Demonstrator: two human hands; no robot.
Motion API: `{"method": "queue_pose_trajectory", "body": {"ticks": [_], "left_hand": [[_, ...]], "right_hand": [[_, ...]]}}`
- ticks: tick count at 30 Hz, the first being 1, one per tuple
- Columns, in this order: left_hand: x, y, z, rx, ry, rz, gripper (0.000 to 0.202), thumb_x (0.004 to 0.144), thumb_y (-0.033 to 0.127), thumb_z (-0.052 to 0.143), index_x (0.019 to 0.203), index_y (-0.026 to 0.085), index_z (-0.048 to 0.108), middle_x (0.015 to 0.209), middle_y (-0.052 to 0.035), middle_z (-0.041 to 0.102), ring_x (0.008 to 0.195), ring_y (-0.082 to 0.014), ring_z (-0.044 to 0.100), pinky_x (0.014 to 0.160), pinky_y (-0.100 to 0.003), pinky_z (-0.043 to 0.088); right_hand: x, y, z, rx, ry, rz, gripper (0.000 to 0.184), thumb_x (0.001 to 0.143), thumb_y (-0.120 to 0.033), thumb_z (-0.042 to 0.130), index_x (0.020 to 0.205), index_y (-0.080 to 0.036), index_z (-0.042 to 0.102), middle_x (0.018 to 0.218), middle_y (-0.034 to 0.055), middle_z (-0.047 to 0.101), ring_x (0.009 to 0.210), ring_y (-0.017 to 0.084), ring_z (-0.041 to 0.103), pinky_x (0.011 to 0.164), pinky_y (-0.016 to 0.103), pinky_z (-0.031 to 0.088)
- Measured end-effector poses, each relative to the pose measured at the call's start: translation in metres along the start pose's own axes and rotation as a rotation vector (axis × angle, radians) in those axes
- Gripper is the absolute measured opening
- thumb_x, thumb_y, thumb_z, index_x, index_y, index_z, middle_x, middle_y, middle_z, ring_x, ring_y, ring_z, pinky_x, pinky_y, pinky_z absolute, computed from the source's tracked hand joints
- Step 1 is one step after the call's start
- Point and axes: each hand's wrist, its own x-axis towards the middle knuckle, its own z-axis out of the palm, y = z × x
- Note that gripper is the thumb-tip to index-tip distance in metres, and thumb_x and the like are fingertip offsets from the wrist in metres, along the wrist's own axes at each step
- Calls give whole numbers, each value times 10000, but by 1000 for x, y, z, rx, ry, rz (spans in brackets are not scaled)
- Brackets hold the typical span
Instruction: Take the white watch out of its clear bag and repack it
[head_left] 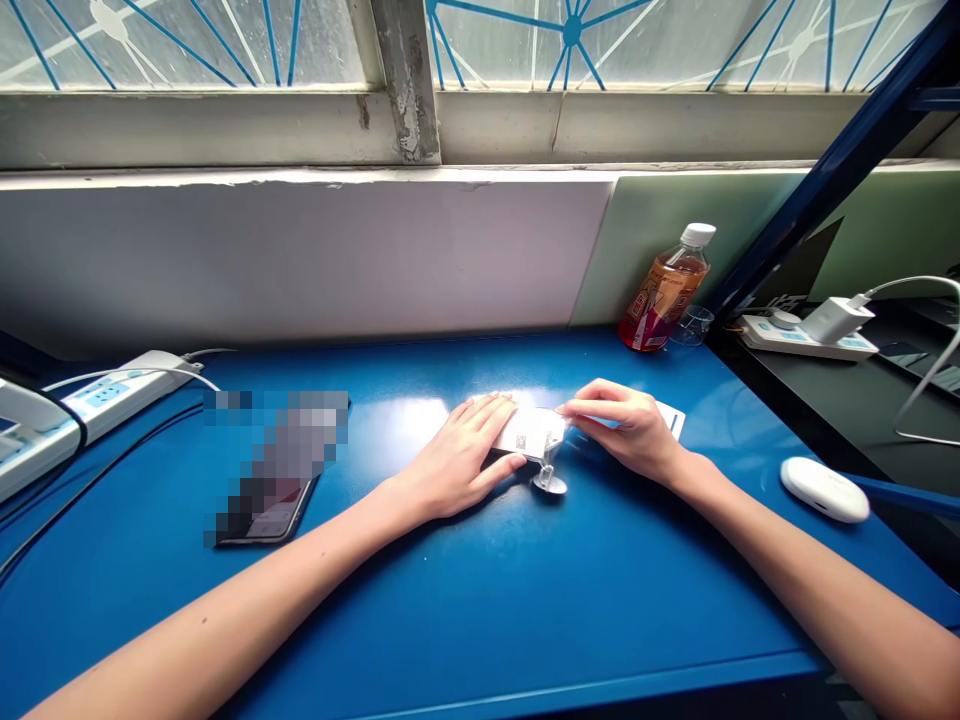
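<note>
A small white box (521,438) with a printed square code lies on the blue tabletop in front of me. My left hand (466,455) lies over its left end, fingers across the top and thumb along the near side, holding it against the table. At the box's right end, the fingertips of my right hand (626,425) are pinched together on what looks like a clear plastic piece; its exact shape is hard to see. A clear plastic part with a round disc (550,484) sticks out below the box's near right corner. Behind my right hand a white card-like piece (673,420) is partly hidden.
A phone (281,510), partly pixelated, lies left of my left hand. Farther left are a power strip (112,390) and cables. A drink bottle (666,290) stands at the back right beside a clear ring-like object (691,325). A white oval case (825,490) sits near the right edge.
</note>
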Motion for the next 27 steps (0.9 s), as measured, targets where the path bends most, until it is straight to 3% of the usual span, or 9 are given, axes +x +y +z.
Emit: {"method": "queue_pose_trajectory", "body": {"ticks": [3, 6, 10, 16, 24, 27], "left_hand": [[-2, -1, 1, -24, 48, -33, 583, 1015, 421, 421, 1508, 130, 307, 1550, -178, 399, 1449, -299, 355, 1180, -490, 329], [-3, -2, 1, -45, 91, -28, 636, 985, 352, 450, 1530, 98, 242, 1546, -214, 384, 1444, -314, 359, 1165, -497, 354], [-3, -3, 3, -56, 138, -22, 699, 952, 311, 487, 1548, 104, 186, 1553, -227, 362, 1443, -325, 363, 1163, -504, 363], [-3, -4, 7, -69, 187, -30, 875, 869, 294, 605, 1568, 131, 106, 1573, -224, 317, 1453, -342, 344, 1173, -506, 355], [-4, -2, 4, -4, 184, 42, 1001, 833, 458, 705, 1574, 168, 98, 1624, -223, 181, 1490, -352, 255, 1177, -505, 340], [-3, -3, 4, -2, 138, 41, 1047, 800, 543, 726, 1571, 154, 135, 1624, -219, 199, 1492, -353, 252, 1187, -499, 326]], "right_hand": [[4, -2, -2, 134, 101, 50, 126, 888, -303, 687, 907, -239, 795, 870, 65, 712, 736, 180, 673, 656, 324, 575], [8, -6, -5, 346, 201, 190, 74, 829, -274, 757, 877, -246, 806, 942, 65, 758, 827, 204, 700, 729, 343, 596], [12, -12, -9, 567, 250, 433, 96, 789, -298, 794, 865, -244, 818, 831, 30, 783, 679, 163, 685, 610, 298, 604], [16, -13, -9, 721, 250, 652, 205, 746, -365, 820, 888, -217, 812, 920, 44, 793, 831, 187, 722, 688, 287, 627], [11, -16, 9, 709, 155, 820, 362, 693, -431, 832, 948, -178, 787, 1004, 99, 782, 870, 232, 728, 648, 303, 617], [8, -15, 18, 711, 107, 840, 383, 712, -424, 809, 993, -168, 763, 1042, 110, 771, 885, 240, 730, 668, 325, 633]]}}
